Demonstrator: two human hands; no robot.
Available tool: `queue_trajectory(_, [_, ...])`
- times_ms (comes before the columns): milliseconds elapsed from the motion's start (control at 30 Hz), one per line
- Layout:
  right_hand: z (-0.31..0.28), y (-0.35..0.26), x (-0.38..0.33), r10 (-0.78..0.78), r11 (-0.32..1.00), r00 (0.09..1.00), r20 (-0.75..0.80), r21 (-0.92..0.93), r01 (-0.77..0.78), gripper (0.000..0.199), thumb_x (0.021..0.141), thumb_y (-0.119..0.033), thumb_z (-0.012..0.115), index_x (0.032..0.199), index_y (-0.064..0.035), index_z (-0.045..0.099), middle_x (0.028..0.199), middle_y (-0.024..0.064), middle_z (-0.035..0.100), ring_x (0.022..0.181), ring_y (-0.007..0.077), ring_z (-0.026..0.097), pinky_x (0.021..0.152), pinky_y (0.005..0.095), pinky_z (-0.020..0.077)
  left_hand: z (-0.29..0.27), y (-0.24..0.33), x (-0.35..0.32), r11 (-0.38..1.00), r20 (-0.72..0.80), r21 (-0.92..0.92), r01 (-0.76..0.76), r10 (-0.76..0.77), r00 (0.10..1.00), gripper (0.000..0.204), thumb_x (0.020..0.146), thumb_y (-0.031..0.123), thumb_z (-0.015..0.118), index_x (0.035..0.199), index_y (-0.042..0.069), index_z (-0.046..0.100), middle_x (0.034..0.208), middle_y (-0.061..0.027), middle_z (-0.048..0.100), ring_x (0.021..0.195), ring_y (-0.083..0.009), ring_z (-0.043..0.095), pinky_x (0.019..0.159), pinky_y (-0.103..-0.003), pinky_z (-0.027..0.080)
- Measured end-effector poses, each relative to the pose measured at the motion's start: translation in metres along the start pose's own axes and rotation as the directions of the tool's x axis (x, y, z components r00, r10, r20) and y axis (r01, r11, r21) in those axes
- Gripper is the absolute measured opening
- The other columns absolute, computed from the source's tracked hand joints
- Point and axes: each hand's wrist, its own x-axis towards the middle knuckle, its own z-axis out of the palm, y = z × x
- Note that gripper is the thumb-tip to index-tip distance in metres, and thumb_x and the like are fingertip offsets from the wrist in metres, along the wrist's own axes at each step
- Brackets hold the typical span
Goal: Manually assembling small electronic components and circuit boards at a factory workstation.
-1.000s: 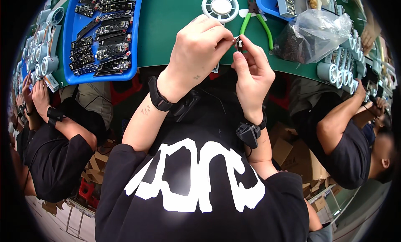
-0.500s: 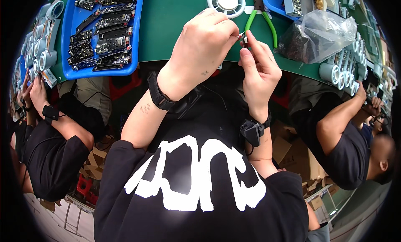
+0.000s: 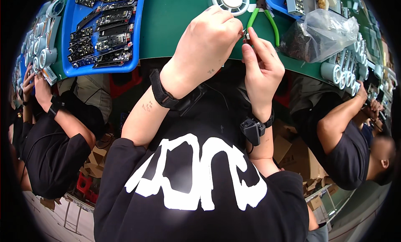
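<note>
My left hand point(image 3: 205, 52) is closed with its back toward me, and its fingertips meet the right hand's fingers. What it pinches is mostly hidden behind the knuckles. My right hand point(image 3: 264, 73) grips a small dark part with a pale end point(image 3: 247, 35) between thumb and fingers; its exact kind is too small to make out. Just beyond the hands lie green-handled cutting pliers point(image 3: 273, 25) and a pale round fan-like cover with spokes point(image 3: 232, 0), both on the green table mat point(image 3: 175, 29).
A blue tray point(image 3: 136, 54) of circuit boards stands at the left. Toward the right are a clear plastic bag point(image 3: 321, 35) of dark small parts, another blue tray point(image 3: 273, 2), and pale blue fan housings point(image 3: 332, 73). Co-workers sit at either side, with cartons point(image 3: 303, 158) behind.
Both hands stay close together, having shifted slightly right along with the view. The right hand's thumb and fingers have changed position a little around the small part. The left co-worker's hands have moved.
</note>
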Motion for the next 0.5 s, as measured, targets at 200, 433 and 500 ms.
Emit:
queue_trajectory(200, [-0.006, -0.006, 0.008, 0.042, 0.999, 0.998, 0.051, 0.018, -0.043, 0.032, 0.091, -0.003, 0.073, 0.123, -0.0017, 0.072, 0.091, 0.0069, 0.070, 0.064, 0.0080, 0.054, 0.057, 0.0224, 0.0439, -0.007, -0.006, -0.001, 0.998, 0.005, -0.047, -0.033, 0.033, 0.999, 0.013, 0.075, 0.002, 0.078, 0.085, 0.001, 0.069, 0.082, -0.0085, 0.067, 0.076, -0.0264, 0.065, 0.067, -0.034, 0.053])
queue_trajectory(433, [-0.024, -0.013, 0.019, 0.123, 0.992, 0.950, 0.286, -0.002, -0.128, 0.032, 0.094, 0.000, 0.067, 0.126, -0.0012, 0.070, 0.093, 0.0024, 0.066, 0.070, 0.0059, 0.054, 0.061, 0.0197, 0.0423, -0.011, -0.018, 0.003, 0.965, 0.014, -0.021, -0.263, 0.263, 0.965, 0.018, 0.072, 0.006, 0.081, 0.085, 0.002, 0.070, 0.084, -0.0055, 0.067, 0.078, -0.0228, 0.066, 0.067, -0.032, 0.055])
queue_trajectory(500, [-0.028, -0.015, 0.024, 0.130, 0.991, 0.940, 0.315, -0.005, -0.135, 0.032, 0.094, 0.000, 0.067, 0.126, -0.0009, 0.070, 0.092, 0.0021, 0.065, 0.070, 0.0057, 0.053, 0.061, 0.0197, 0.0417, -0.014, -0.021, 0.007, 0.962, 0.060, -0.028, -0.271, 0.272, 0.960, 0.018, 0.072, 0.007, 0.081, 0.085, 0.002, 0.070, 0.084, -0.0053, 0.067, 0.078, -0.0227, 0.066, 0.067, -0.032, 0.055])
